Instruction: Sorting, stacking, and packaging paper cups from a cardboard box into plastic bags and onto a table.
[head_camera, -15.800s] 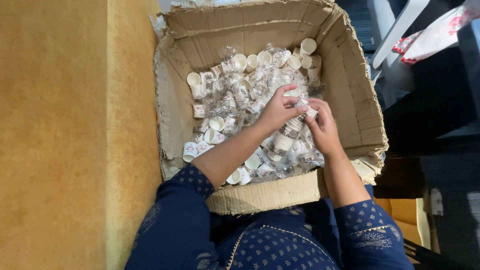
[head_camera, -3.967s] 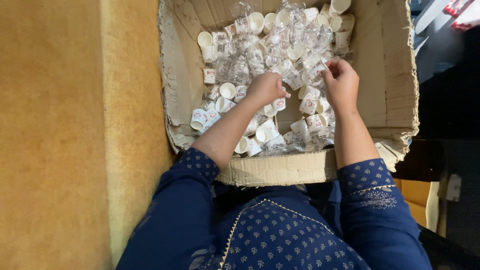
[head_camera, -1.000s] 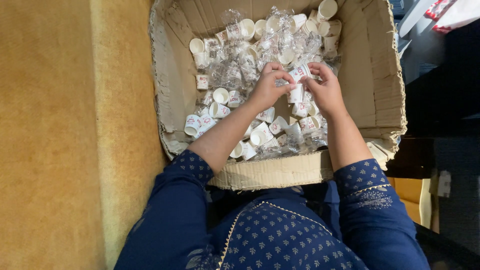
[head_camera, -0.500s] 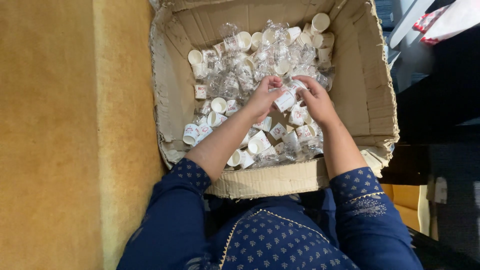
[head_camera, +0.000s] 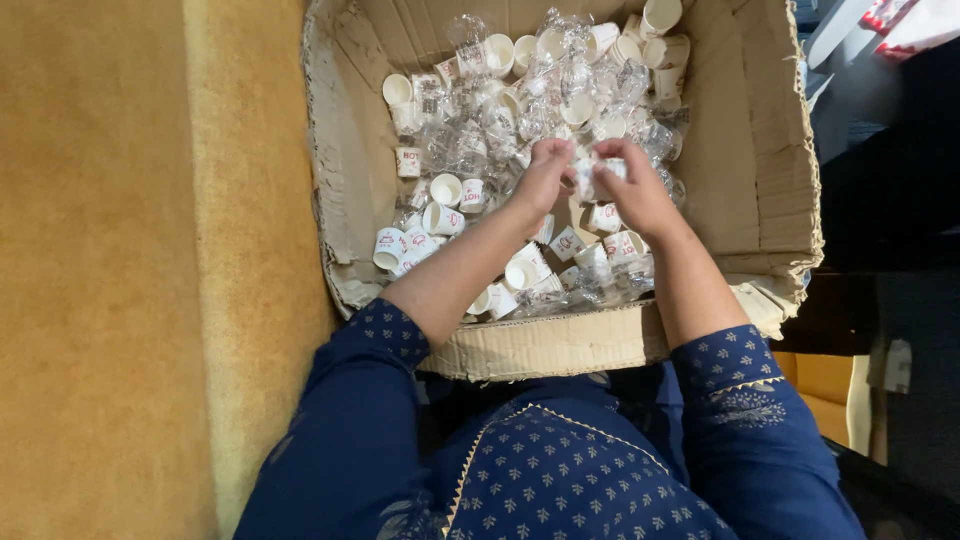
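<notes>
A worn cardboard box (head_camera: 760, 150) lies open in front of me, filled with several small white paper cups (head_camera: 445, 190) with red print and crumpled clear plastic wrappers (head_camera: 560, 60). My left hand (head_camera: 540, 180) and my right hand (head_camera: 635, 190) meet over the middle of the pile. Both grip a small white cup stack (head_camera: 590, 170) held between their fingertips. My arms wear dark blue sleeves with a small dotted pattern.
An ochre carpeted step or ledge (head_camera: 130, 270) runs along the left of the box. Dark floor and furniture (head_camera: 880, 200) lie to the right, with a white and red object (head_camera: 920, 20) at the top right corner. The box's near flap (head_camera: 550, 345) presses against my lap.
Both hands have stayed together over the pile, lifting slightly toward the box's far side with the cups between them. The view has shifted a little.
</notes>
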